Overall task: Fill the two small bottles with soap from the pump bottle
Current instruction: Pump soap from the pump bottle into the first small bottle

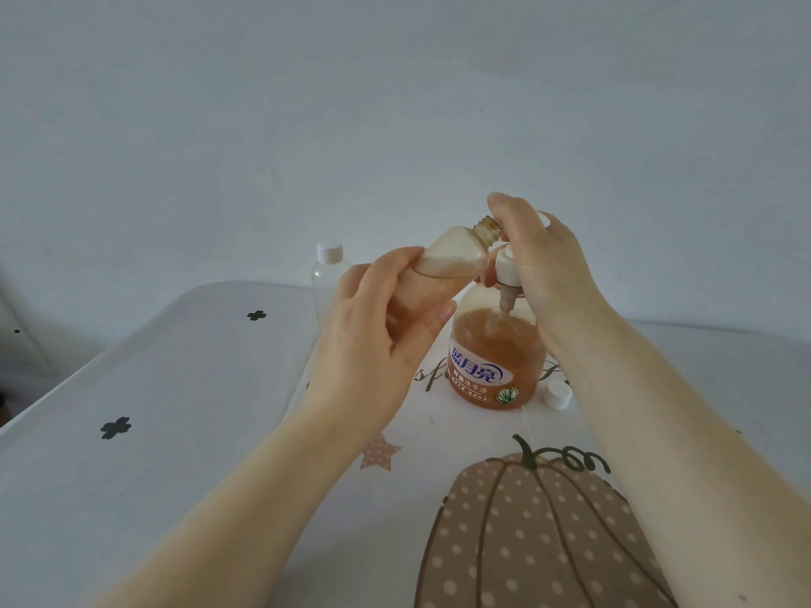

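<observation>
My left hand (377, 335) grips a small uncapped bottle (443, 256), tilted with its threaded neck up to the right and pale orange soap inside. Its mouth sits close to the white pump head (504, 269), which my right hand (540, 265) covers from above. The pump bottle (493, 362) stands on the table, holding orange soap and showing a blue and white label. A second small clear bottle (327, 274), capped in white and looking empty, stands upright behind my left hand. A loose white cap (557, 393) lies on the table right of the pump bottle.
The table (175, 432) wears a white cloth with black clover marks, a pink star and a large dotted pumpkin print near me. Its rounded far left corner and left edge drop to the floor. A plain pale wall rises behind.
</observation>
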